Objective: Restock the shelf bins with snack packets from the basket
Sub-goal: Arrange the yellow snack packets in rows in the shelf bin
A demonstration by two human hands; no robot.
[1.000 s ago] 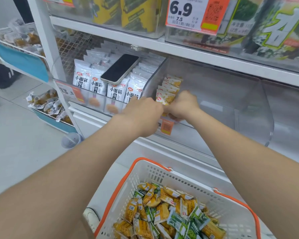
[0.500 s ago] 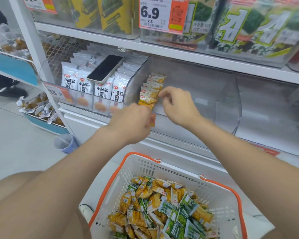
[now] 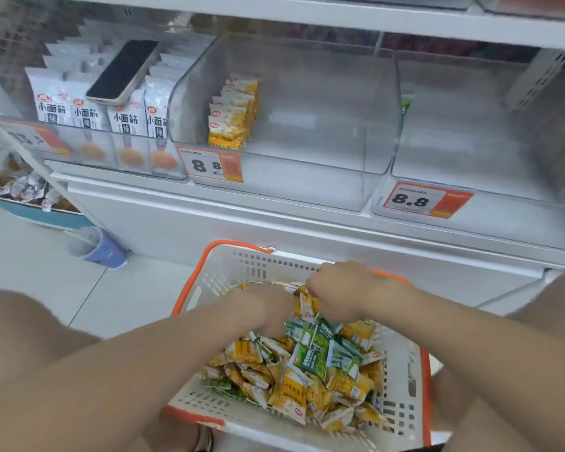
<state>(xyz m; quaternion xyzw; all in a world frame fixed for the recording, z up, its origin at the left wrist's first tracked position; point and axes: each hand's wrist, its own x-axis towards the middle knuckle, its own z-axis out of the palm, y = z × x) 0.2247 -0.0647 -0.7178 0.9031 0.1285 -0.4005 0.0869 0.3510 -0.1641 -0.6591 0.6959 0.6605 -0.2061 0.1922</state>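
Our right hand (image 3: 343,288) is down at the far end of the basket (image 3: 222,282), knuckles up and fingers curled, pinching what looks like a yellow packet (image 3: 308,306) by its top edge so that it hangs free of the heap. Our left hand (image 3: 271,306) sits just beside it against the same cluster. Its fingers are tucked out of sight, so we cannot tell whether they grip anything or only steady the pile. Lifting by the sealed edge, we judge, keeps a packet flat and upright, ready to file into a row. Beneath lies the loose heap of snack packets (image 3: 307,386), yellow mixed with green packets (image 3: 310,357), so we must pick by colour rather than scoop. Up on the shelf, the middle bin (image 3: 307,132) holds a short row of yellow packets (image 3: 234,115) standing on edge against its left wall, faces forward above the price tag (image 3: 214,164). Most of that bin is bare, so restocking seems barely begun. The right bin (image 3: 470,132) shows no stock we can make out, perhaps reserved for the green ones. On the white packets (image 3: 88,115) in the left bin lies a phone (image 3: 121,71), presumably parked there to free both hands.
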